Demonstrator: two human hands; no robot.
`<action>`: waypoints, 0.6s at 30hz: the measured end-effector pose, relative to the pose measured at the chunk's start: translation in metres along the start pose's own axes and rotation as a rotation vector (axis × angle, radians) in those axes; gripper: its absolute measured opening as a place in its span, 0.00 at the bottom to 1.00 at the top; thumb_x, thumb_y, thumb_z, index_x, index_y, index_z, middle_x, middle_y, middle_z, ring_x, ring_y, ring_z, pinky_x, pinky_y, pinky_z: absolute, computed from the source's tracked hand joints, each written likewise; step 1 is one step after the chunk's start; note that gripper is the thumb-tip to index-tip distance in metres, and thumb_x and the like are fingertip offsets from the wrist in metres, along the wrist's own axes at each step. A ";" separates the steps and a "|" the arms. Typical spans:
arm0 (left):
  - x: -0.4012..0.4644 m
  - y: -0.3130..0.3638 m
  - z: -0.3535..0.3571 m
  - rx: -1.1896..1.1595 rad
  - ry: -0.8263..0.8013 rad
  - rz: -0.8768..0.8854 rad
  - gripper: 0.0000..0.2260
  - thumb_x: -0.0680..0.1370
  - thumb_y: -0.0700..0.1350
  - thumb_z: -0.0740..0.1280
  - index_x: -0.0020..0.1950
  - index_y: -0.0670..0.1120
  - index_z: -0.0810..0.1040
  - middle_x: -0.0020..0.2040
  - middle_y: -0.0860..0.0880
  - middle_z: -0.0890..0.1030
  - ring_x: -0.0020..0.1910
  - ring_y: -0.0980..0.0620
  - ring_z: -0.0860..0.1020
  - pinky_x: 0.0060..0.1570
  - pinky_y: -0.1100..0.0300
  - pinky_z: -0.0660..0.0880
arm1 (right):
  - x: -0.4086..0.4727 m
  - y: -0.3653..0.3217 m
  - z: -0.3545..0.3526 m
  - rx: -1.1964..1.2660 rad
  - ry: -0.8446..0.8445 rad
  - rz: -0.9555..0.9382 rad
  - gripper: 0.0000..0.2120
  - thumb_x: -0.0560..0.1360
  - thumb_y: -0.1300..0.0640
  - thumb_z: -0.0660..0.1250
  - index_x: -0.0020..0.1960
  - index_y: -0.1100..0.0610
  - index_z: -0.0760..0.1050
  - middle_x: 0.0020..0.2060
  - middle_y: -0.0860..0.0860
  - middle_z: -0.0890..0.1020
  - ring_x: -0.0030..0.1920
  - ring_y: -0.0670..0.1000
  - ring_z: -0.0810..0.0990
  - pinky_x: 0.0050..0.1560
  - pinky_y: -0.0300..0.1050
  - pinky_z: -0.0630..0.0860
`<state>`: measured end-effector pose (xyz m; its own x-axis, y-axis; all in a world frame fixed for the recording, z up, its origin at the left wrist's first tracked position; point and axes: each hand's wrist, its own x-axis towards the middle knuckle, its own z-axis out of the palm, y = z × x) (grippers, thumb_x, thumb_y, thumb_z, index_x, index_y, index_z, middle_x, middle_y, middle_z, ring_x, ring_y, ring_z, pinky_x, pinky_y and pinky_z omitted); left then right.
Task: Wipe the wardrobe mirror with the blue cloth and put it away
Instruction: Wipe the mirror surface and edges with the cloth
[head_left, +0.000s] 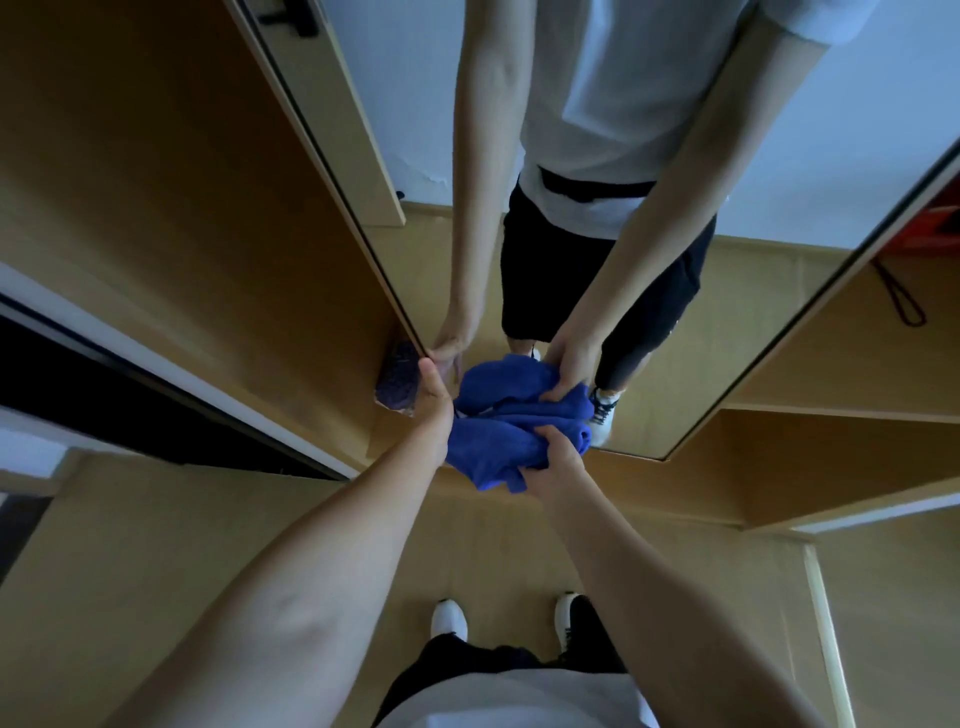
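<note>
The wardrobe mirror (769, 249) stands in front of me, reflecting my arms, shirt and shorts. A crumpled blue cloth (498, 447) is pressed against the mirror's lower part, its reflection just above it. My right hand (556, 457) grips the cloth from the right, fingers curled into its folds. My left hand (434, 410) reaches to the mirror's lower left edge beside the cloth, thumb up; its fingers are hidden behind the hand and the cloth, so I cannot tell whether they hold anything.
Wooden wardrobe panels (182, 208) flank the mirror on the left. Open wooden shelves (831, 441) lie to the right. A dark purple object (399, 379) sits at the mirror's lower left corner. My shoes (449, 618) stand on the wooden floor.
</note>
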<state>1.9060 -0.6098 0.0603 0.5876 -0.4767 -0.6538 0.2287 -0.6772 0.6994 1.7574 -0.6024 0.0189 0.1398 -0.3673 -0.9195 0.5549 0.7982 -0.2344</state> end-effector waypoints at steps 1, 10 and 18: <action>0.006 -0.001 0.001 -0.044 0.017 -0.014 0.48 0.69 0.79 0.43 0.79 0.49 0.59 0.78 0.44 0.61 0.75 0.41 0.63 0.72 0.44 0.62 | 0.000 -0.005 -0.008 0.008 -0.004 -0.016 0.15 0.74 0.57 0.71 0.58 0.58 0.74 0.52 0.57 0.82 0.50 0.59 0.82 0.48 0.56 0.81; 0.002 0.007 0.012 -0.189 -0.059 -0.055 0.47 0.65 0.81 0.45 0.78 0.57 0.58 0.77 0.48 0.64 0.74 0.43 0.65 0.68 0.43 0.66 | -0.001 -0.030 -0.045 0.100 0.147 -0.124 0.07 0.74 0.55 0.68 0.51 0.54 0.76 0.50 0.52 0.82 0.49 0.56 0.82 0.54 0.52 0.78; -0.010 0.026 0.018 -0.279 -0.111 -0.053 0.44 0.70 0.78 0.48 0.79 0.54 0.56 0.79 0.47 0.58 0.76 0.42 0.60 0.68 0.37 0.64 | -0.013 -0.029 -0.039 0.055 0.125 -0.088 0.09 0.75 0.53 0.70 0.50 0.55 0.75 0.47 0.53 0.82 0.47 0.57 0.82 0.53 0.53 0.79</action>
<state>1.8926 -0.6325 0.0794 0.4838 -0.5136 -0.7086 0.4703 -0.5302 0.7055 1.7073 -0.6019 0.0251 -0.0131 -0.3697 -0.9291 0.6051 0.7367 -0.3017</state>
